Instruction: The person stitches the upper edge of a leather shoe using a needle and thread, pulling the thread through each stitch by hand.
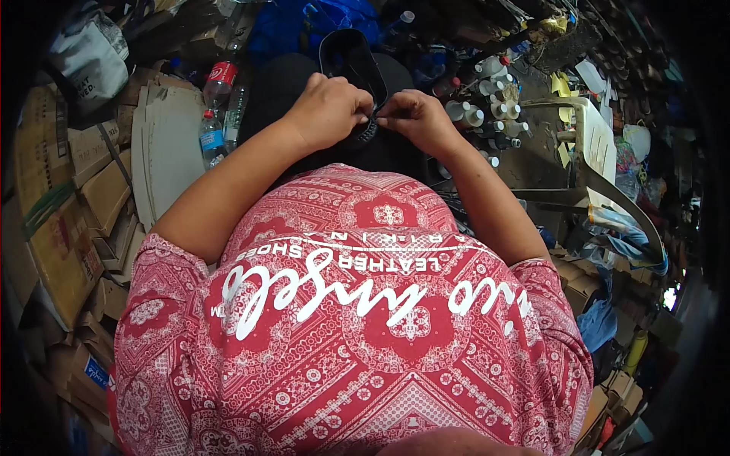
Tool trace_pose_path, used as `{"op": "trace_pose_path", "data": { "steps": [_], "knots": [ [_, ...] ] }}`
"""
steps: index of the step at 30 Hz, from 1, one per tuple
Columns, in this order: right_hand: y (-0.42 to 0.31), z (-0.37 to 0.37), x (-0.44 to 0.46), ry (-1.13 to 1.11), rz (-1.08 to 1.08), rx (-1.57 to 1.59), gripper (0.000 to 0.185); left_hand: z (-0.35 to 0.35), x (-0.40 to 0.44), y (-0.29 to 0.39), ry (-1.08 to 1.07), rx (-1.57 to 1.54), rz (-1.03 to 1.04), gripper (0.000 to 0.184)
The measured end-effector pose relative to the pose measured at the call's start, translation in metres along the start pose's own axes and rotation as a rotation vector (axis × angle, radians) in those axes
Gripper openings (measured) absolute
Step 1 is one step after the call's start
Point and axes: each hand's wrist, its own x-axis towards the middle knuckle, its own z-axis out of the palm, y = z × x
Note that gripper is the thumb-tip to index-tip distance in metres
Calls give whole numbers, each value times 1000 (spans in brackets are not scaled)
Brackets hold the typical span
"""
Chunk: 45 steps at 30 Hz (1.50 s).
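My left hand [328,111] is closed in a pinch on a black looped strap [373,74] above my dark-covered lap. Facing it, my right hand [418,118] pinches the same strap, with its fingertips close to those of the left. The upper part of the strap stands up in a wide loop beyond my hands. A short ridged or braided-looking section [367,134] hangs just below the fingers. Exactly what the fingertips grip is too small to make out.
Plastic bottles [221,82] and flat cardboard pieces [163,152] lie to the left. Several white-capped small bottles [498,91] stand at the right, beside a worn pale plastic chair [597,140]. A blue plastic bag [304,23] lies at the far side.
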Motion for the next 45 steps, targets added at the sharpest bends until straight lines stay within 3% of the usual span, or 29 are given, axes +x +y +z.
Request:
{"op": "trace_pose_path", "data": {
  "steps": [3,6,8,9,11,12,14,16,20,27,34,38,40,41,44,45],
  "knots": [
    [1,-2,1,57,-137,-125,6,-9,-2,-7,38,93,118,9],
    [16,-16,-6,64,70,260,11,-16,-9,-13,47,157,150,6],
    [19,-17,-12,0,230,479,11,-16,-15,-14,-21,55,47,5],
    [19,-15,-14,-1,234,480,11,-16,-15,-11,-9,71,53,5],
    [21,-13,-14,83,33,325,12,-16,-7,-9,-76,-49,-34,6],
    [21,-12,-17,83,33,324,12,-15,-4,-8,-146,-171,-123,8],
    [27,-16,-23,33,95,163,14,-11,-2,-5,-132,-173,-87,10],
    [39,-19,-31,43,84,254,17,-10,0,-6,-115,-172,-51,12],
    [34,-36,-44,-34,289,402,19,-11,3,-5,-174,-139,-13,12],
    [25,-3,-25,106,66,137,22,-5,1,-6,-173,-228,-83,13],
    [17,-34,-38,8,197,480,19,-3,-1,-9,-172,-254,-65,11],
    [11,-44,-19,70,150,308,19,-6,2,-5,-189,-216,-30,10],
    [31,-40,0,253,-67,-136,19,-6,1,-4,-207,-185,-28,10],
    [28,-42,6,293,-46,-318,19,-4,1,-4,-200,-144,-2,10],
    [2,-51,0,364,-69,-269,19,-7,1,-7,-175,-91,11,10],
    [-12,-52,-5,265,-84,-286,18,-5,-1,-7,-179,-87,8,10]
  ]
}}
